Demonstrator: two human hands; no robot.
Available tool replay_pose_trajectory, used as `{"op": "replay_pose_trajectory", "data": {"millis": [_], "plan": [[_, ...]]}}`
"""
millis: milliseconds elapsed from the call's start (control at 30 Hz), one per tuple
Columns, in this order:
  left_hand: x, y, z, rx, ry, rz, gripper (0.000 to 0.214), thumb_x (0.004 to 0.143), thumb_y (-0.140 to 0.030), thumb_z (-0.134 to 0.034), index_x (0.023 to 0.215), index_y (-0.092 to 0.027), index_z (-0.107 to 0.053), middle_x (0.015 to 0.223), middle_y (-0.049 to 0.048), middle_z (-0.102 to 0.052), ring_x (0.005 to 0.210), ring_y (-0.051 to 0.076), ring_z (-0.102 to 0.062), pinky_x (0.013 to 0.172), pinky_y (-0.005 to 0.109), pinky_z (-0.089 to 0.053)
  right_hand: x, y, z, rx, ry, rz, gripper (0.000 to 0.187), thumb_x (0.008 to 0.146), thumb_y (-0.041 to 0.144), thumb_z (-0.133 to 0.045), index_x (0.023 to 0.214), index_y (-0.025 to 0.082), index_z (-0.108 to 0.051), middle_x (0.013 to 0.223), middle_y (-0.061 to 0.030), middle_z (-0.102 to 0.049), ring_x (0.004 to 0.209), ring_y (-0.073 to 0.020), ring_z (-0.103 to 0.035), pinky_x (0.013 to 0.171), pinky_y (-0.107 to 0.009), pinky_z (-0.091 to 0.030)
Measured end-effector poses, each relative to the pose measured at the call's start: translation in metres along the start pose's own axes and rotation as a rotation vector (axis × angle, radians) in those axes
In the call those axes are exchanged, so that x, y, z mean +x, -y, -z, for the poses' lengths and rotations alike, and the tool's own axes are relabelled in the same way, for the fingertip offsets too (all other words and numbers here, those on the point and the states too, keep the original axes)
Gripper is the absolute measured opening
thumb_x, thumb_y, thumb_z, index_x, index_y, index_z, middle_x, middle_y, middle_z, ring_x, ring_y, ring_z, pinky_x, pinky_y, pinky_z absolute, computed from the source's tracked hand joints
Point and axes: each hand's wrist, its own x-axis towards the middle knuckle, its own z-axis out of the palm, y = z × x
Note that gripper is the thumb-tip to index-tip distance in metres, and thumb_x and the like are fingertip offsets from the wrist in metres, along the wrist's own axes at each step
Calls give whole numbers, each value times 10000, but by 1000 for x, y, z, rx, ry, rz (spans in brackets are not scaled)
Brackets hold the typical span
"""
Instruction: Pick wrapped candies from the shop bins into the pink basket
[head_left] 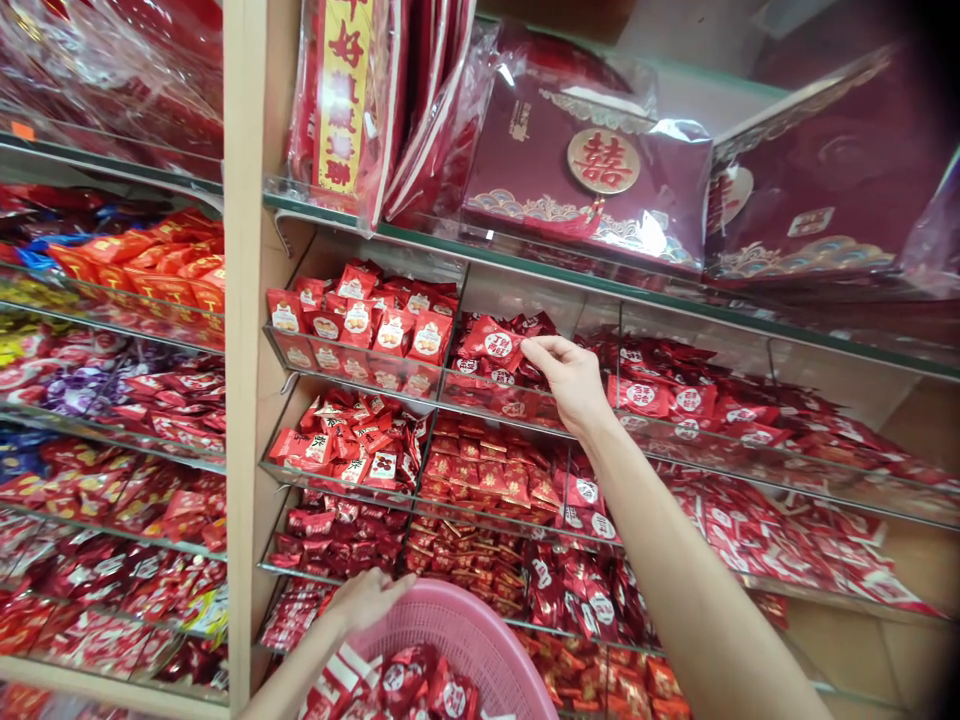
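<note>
My right hand point(571, 380) reaches up to a glass shelf bin and pinches a dark red candy packet point(495, 343) with a white round label, at the top of a pile of the same packets. My left hand point(365, 597) grips the rim of a pink plastic basket point(480, 630) low in the frame. The basket holds several red wrapped candies point(409, 680). The left fingers curl over the basket's far edge.
Glass shelves point(352, 365) hold bins of red candy packets in rows. A wooden post point(244, 350) divides the shelving. Above, maroon gift boxes point(592, 170) in plastic wrap and red hanging banners point(341, 95) sit on the top shelf.
</note>
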Motion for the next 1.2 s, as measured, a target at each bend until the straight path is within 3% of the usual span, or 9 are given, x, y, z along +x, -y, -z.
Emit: {"op": "replay_pose_trajectory", "data": {"millis": [200,367,533,700,800,967,1200], "plan": [[1,1,1,12,26,-12,623,693,-744,-248,523,-193,-486,581,44,-595,606,210,-568,503,254,-266,-27,16,8,95,-38,-20,248,667,387,-668,793,176,-635,730,15,-586,638,-91,-492,635,-242,-422],[2,0,3,23,43,-3,663,679,-773,-220,548,-190,-509,595,48,-614,592,209,-571,502,255,-286,-104,12,13,80,252,-144,176,736,334,-627,679,171,-592,774,3,-556,644,-85,-473,590,-218,-395],[3,-4,5,3,87,36,687,656,-793,-227,594,-187,-545,612,49,-622,591,205,-568,511,255,-308,-200,-60,11,30,549,-506,248,765,402,-576,734,159,-616,609,10,-574,548,-96,-495,543,-222,-396],[0,-10,9,2,104,15,647,664,-774,-252,528,-186,-488,580,35,-588,579,186,-546,507,249,-287,-274,-136,6,-61,543,-751,368,691,508,-593,609,153,-541,473,30,-524,427,-98,-492,471,-219,-369],[0,-10,9,-5,97,25,656,657,-785,-240,519,-187,-471,572,32,-581,568,182,-536,513,250,-287,-290,-149,-2,-54,466,-855,434,622,578,-603,575,160,-494,436,47,-483,374,-98,-488,410,-209,-331],[2,-6,4,-18,85,32,678,644,-803,-226,534,-188,-490,546,26,-565,546,179,-528,510,252,-278,-286,-142,-12,1,338,-953,504,523,648,-615,576,165,-480,418,65,-443,347,-103,-493,363,-201,-305],[1,-7,7,-15,106,22,637,665,-774,-247,507,-193,-455,528,19,-542,542,180,-525,506,252,-279,-307,-156,-9,-73,313,-984,479,561,636,-578,572,174,-447,433,55,-458,344,-109,-493,359,-204,-299]]}}
